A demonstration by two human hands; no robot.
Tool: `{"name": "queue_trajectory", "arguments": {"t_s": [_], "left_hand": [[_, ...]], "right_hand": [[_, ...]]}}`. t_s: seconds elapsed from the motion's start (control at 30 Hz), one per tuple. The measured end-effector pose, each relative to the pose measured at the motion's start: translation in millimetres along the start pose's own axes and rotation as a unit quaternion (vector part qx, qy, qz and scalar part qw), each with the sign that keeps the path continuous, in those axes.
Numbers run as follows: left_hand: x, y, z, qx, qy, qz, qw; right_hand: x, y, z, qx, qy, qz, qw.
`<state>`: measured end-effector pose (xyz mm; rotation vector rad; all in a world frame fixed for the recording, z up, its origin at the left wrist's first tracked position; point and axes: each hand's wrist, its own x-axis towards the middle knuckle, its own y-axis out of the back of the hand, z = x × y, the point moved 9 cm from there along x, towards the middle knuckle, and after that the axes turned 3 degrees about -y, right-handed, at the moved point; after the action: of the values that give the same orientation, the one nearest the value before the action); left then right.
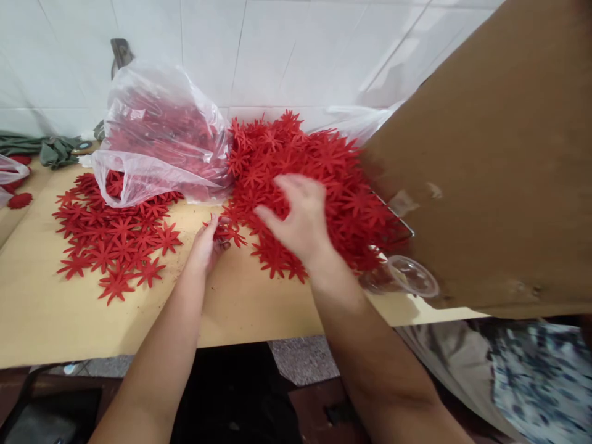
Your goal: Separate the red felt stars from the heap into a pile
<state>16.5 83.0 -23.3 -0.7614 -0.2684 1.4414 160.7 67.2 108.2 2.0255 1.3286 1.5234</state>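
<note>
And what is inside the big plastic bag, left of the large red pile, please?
Through the see-through plastic bag, a mass of red pieces shows, their single shapes blurred by creases and shine. Anything deeper, behind this front layer, is covered and cannot be seen.

- Flower-shaped cutouts: solid red, darker in the shaded gaps
- Plastic bag: whitish, see-through, red showing within
- Tabletop: pale yellowish tan
- Cardboard: plain brown
- Wall tiles: white, crossed by thin grey lines
- Bunched cloth: dull green
- Printed fabric: dark bluish blotches on white
</note>
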Motion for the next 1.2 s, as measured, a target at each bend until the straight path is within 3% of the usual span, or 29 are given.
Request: {"name": "queue_trajectory", "arguments": {"t_s": [0.1, 0.2, 0.3, 0.43, 0.6, 0.7, 0.83, 0.93, 1.0, 1.07, 1.13, 1.2], "left_hand": [[-2, -3.3, 0, -0.029, 0.016, -0.01, 0.999], [-2, -5.3, 0, -0.052, 0.029, -0.03, 0.998], [-3, -7.5, -1, -0.056, 0.046, -0.056, 0.996], [-3, -8.8, -1, -0.046, 0.049, -0.066, 0.996], [-3, -9.9, -3, -0.045, 0.046, -0.069, 0.996], [-3, -8.0, -4, -0.044, 0.044, -0.059, 0.996], [-2, -6.2, -4, -0.033, 0.048, -0.048, 0.997], [-2, -6.9, -4, -0.033, 0.047, -0.053, 0.997], [-1, -9.1, -5, -0.037, 0.045, -0.066, 0.996], [-1, -12.0, -6, -0.043, 0.04, -0.081, 0.995], [-1, -13.5, -7, -0.055, 0.033, -0.083, 0.994], [-2, -14.1, -7, -0.07, 0.032, -0.074, 0.994]], "right_hand": [[-37, -44, -45, 0.092, 0.075, -0.141, 0.983], [-45, -59, -45, 0.173, 0.018, -0.155, 0.972], [-34, -51, -18, 0.22, -0.069, -0.117, 0.966], [-18, -30, 15, 0.235, -0.132, -0.065, 0.961], [0, -20, 61, 0.274, -0.226, 0.001, 0.935], [24, -7, 84, 0.199, -0.203, 0.047, 0.958], [56, 22, 102, 0.013, -0.148, 0.1, 0.984], [56, 42, 78, -0.086, -0.097, 0.131, 0.983], [41, 35, 42, -0.075, -0.045, 0.101, 0.991], [17, 2, -1, 0.01, 0.014, -0.017, 1.0], [-11, -37, -33, 0.107, 0.022, -0.132, 0.985], [-29, -61, -44, 0.162, -0.019, -0.157, 0.974]]}}
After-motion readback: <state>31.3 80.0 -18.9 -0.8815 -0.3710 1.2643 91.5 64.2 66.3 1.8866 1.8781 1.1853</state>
